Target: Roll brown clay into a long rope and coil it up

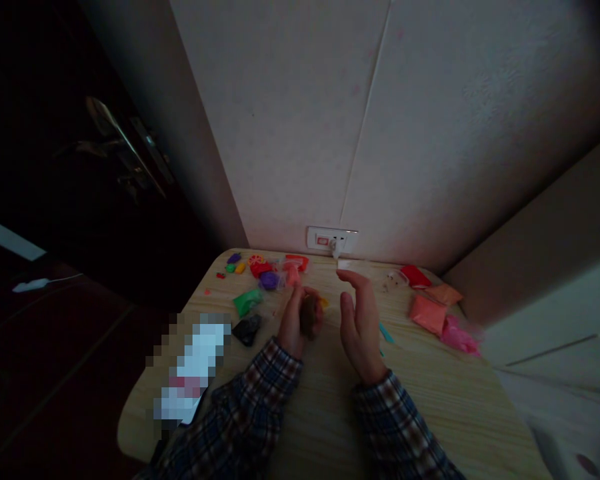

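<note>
Over the table [460, 400], a brownish lump [310, 318] is held in the left hand [291, 323]; the right hand [361, 327] is held open, apart from it. Small coloured pieces [241, 268] are already set out at far left; the lump is not yet set down.

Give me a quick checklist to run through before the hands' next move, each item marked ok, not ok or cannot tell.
1. Left hand holds the brown lump: ok.
2. Right hand free: ok; it is open, apart from the lump, with nothing visible in it.
3. Teal strip lying on the table: ok; it is just right of the right hand.
4. Yellow piece separate from the lump: cannot tell; they overlap in this view.
5. Green packet sealed: cannot tell; too small and dim.
6. Lump's surface clear enough to inspect: not ok; it is dark and blurred.
</note>
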`<state>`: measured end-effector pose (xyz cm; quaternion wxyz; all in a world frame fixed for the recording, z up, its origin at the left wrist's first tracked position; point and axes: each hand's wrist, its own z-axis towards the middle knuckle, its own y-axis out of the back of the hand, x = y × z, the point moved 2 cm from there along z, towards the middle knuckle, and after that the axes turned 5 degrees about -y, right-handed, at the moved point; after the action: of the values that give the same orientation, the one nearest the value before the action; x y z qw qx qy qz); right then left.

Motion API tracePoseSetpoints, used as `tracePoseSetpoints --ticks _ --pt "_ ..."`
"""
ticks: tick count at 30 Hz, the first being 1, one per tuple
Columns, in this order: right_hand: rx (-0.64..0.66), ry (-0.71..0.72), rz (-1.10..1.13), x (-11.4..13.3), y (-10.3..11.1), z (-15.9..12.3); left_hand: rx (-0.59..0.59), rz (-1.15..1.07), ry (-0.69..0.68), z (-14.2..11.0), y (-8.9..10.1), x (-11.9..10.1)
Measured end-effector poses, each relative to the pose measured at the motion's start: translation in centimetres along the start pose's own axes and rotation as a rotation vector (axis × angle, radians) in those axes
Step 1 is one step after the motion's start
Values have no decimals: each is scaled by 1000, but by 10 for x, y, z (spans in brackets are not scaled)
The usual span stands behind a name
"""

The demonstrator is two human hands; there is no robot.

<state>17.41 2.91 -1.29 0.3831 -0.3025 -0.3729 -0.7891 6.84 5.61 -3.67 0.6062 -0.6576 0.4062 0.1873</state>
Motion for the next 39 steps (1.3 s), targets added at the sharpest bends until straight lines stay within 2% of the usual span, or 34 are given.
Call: tracePoseSetpoints --ticks 3,6,9,13,17,19,22,26,28,30,36,39 --pt "145 87 -3 0 -3 -3 40 -195 -2 3 1 -4" --pt "285 192 -85 -4 -8 -5 100 -261 62 1 -2 -6" --pt "305 206 -141 -10 -10 -5 196 -286 153 -3 -7 -6" --pt "237 154 -136 -16 -6 -2 341 -321 177 -8 -15 -4" --pt "88 111 -22 -17 1 -1 367 -312 230 -15 -20 2" --pt "0 30 77 -16 5 -1 371 -304 262 -17 -20 5" --pt "-111 -180 279 -17 10 2 360 -259 294 -16 -17 8" --pt "-352 -432 726 -20 19 9 243 -157 307 -11 -10 6" --pt "-380 -516 939 -21 21 12 213 -132 293 -9 -8 4" --pt "-332 -576 1070 -20 22 13 208 -116 280 -9 -8 3" --pt "-150 -684 1233 -17 14 9 153 -65 243 -8 -8 6" --pt "35 -674 1117 -13 2 5 130 -117 209 -7 -8 8"
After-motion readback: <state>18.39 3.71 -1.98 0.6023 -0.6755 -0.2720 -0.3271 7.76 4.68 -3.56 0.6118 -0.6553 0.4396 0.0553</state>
